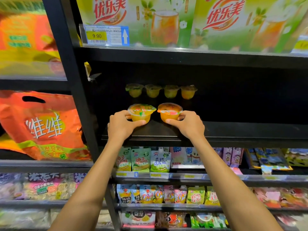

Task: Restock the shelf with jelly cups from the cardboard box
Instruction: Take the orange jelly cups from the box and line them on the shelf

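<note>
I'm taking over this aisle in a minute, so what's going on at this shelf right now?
A person is stocking jelly cups, one in each hand. The left hand grips the left jelly cup and the right hand grips the right jelly cup, side by side at the front of the dark shelf. A row of four cups stands further back on it. The cardboard box is not in view.
</note>
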